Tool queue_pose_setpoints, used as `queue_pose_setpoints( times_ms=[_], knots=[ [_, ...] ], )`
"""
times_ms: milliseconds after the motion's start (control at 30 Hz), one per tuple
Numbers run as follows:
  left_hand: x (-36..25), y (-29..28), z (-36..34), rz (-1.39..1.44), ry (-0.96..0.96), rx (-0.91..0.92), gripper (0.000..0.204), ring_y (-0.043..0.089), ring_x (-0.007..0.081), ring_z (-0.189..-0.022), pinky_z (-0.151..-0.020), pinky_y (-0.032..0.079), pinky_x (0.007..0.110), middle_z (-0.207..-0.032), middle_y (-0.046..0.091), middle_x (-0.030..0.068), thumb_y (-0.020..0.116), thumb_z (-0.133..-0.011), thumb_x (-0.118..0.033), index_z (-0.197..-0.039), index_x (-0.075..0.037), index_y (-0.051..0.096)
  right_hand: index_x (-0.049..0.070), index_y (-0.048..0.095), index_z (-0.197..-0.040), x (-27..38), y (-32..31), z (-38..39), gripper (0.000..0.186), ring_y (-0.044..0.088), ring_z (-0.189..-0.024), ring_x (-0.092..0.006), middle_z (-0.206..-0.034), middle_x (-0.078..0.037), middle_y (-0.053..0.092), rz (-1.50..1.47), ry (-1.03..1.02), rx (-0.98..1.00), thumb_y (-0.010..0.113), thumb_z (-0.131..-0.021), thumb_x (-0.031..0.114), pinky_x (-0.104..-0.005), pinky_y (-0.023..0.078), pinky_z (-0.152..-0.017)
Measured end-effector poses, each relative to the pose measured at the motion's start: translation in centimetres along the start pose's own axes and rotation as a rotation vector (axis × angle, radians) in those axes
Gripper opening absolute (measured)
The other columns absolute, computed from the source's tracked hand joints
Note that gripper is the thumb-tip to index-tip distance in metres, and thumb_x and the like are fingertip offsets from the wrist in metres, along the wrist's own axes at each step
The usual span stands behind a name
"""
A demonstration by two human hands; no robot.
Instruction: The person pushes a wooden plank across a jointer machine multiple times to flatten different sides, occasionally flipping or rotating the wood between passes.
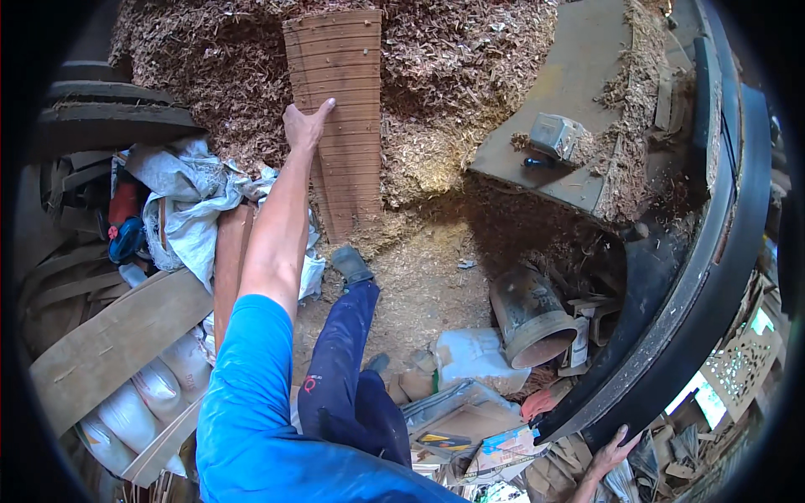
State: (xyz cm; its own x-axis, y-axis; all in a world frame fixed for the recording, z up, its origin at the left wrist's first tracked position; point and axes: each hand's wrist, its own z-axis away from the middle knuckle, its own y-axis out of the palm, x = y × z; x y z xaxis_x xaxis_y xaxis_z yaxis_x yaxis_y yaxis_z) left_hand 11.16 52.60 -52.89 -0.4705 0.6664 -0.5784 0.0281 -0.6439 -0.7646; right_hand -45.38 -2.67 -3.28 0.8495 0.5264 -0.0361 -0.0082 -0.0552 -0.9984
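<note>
You're looking at soft, uneven light here — moderate across the heaped shavings (470, 67), with a warm yellowish patch glowing along their lower edge. Deep shadow pools beneath the grey panel (545, 92). Down at your lower right, bright gaps (711, 406) blow out to white. Your blue sleeve (247, 335) shines vividly, your left hand (307, 127) reads fairly sharp — and the fisheye rim darkens to black, bending and softening the outer clutter.

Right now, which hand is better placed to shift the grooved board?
Probably the left hand: it meets the left edge of the board, thumb over its face. The right hand is away, by the lower end of the black curved panel.
</note>
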Motion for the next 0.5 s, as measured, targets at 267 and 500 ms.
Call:
queue_pose_setpoints(
  times_ms=[267, 500],
  knots=[
    [-16.1, -4.8, -2.2, -0.545, 0.898, -0.421, 0.099, 0.03, 0.0283, -0.146, -0.109, 0.029, 0.063, -0.155, 0.038, 0.0118, 0.062, -0.079, -0.078, -0.152, -0.017, 0.037, -0.004, 0.041, -0.148, -0.1, 0.1, 0.7, 0.068, 0.055, -0.124, -0.041, -0.141, -0.029, 0.053, 0.001, -0.013, -0.022, 0.054, -0.102, 0.045, -0.0436, 0.04, -0.105],
    [-18.8, -6.0, -3.0, -0.891, 0.765, -0.168, 0.09, 0.048, 0.023, -0.132, -0.103, 0.033, 0.062, -0.144, 0.051, 0.0053, 0.055, -0.079, -0.081, -0.147, -0.024, 0.044, -0.005, 0.042, -0.147, -0.4, 0.0, -0.6, 0.063, 0.055, -0.124, -0.0404, -0.14, -0.028, 0.054, -0.028, -0.043, 0.004, 0.055, -0.103, 0.038, -0.0435, 0.041, -0.105]
  ],
)
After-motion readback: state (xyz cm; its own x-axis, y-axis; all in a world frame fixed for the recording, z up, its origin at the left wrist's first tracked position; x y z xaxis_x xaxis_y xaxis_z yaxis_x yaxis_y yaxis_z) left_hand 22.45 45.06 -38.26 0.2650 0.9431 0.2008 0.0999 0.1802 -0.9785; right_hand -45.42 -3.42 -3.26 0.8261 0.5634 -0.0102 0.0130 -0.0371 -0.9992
